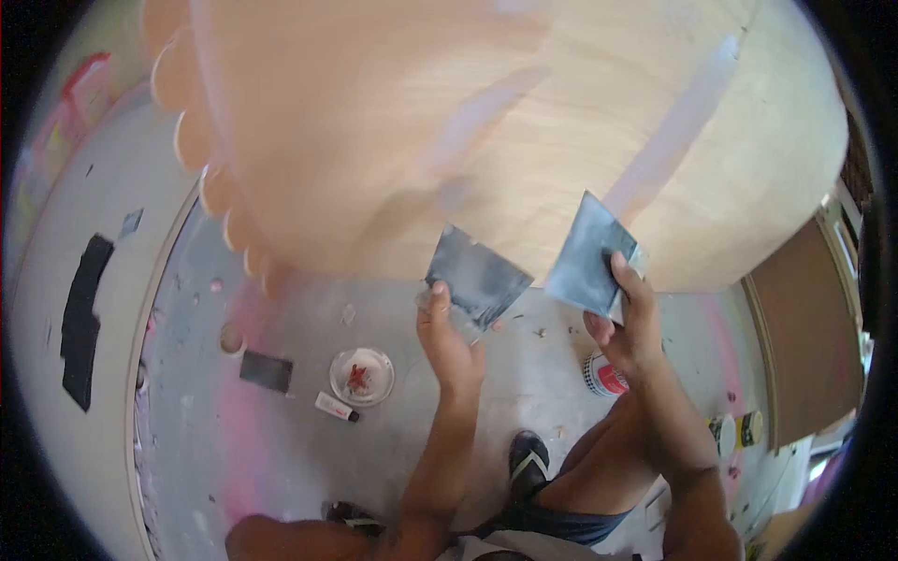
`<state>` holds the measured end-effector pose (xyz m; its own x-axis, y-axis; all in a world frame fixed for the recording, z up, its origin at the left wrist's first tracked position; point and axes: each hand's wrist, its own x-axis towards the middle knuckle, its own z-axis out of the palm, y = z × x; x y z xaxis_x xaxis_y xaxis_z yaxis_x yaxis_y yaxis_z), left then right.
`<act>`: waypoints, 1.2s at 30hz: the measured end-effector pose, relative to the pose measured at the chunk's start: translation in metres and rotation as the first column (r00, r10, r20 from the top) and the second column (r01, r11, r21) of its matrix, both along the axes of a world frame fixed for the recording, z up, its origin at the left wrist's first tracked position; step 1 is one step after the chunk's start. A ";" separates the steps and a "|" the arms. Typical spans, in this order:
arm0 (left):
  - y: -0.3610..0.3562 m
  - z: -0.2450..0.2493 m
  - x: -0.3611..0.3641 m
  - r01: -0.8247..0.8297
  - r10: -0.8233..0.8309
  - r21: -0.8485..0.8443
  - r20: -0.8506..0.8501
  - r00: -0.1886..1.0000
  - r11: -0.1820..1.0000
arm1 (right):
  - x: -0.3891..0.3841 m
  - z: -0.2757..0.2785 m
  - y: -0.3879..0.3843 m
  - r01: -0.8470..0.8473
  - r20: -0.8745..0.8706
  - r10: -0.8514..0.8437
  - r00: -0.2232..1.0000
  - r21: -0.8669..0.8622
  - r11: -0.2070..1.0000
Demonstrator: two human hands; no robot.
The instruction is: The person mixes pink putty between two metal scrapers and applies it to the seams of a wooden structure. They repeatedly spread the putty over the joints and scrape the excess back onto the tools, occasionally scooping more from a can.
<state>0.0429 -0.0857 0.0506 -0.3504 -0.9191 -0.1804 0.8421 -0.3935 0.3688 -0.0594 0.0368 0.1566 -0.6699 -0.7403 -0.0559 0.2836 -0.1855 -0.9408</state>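
Pinching a flat, squarish dark-grey sheet (479,273), smudged and matte, in the left hand (451,344), with thumb closed over its face and other fingers mostly hidden. Clasping a paler grey sheet (585,257) just apart from it in the right hand (631,323), with thumb on top and fingers curled underneath. Looking down to a round, red-smeared white plate (384,379) and small tube (333,406) on the paint-stained floor (393,453). Facing a smooth, curved peach panel (355,112), scallop-edged and mauve-streaked.

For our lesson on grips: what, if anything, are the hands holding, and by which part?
The left hand holds a dark flat plate by its lower-left edge; the right hand holds a grey flat plate by its lower-right edge.
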 end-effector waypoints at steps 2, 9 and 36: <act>0.000 -0.002 -0.005 -0.111 0.113 -0.037 0.051 0.992 0.993 | 0.023 -0.010 -0.012 0.000 -0.110 0.010 0.994 0.092 0.996; -0.011 -0.025 0.018 0.250 0.234 -0.772 0.455 0.859 0.584 | 0.025 -0.011 -0.021 0.218 -0.367 -0.140 0.920 0.180 0.959; 0.006 -0.010 -0.008 -0.049 0.059 -0.117 0.082 0.995 0.992 | 0.010 -0.022 -0.009 0.117 -0.306 -0.036 0.951 0.251 0.961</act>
<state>0.0351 -0.0801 0.0402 -0.2872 -0.9527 -0.0999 0.8246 -0.2989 0.4803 -0.0495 0.0278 0.1341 -0.7396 -0.6723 -0.0321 -0.0201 0.0697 -0.9974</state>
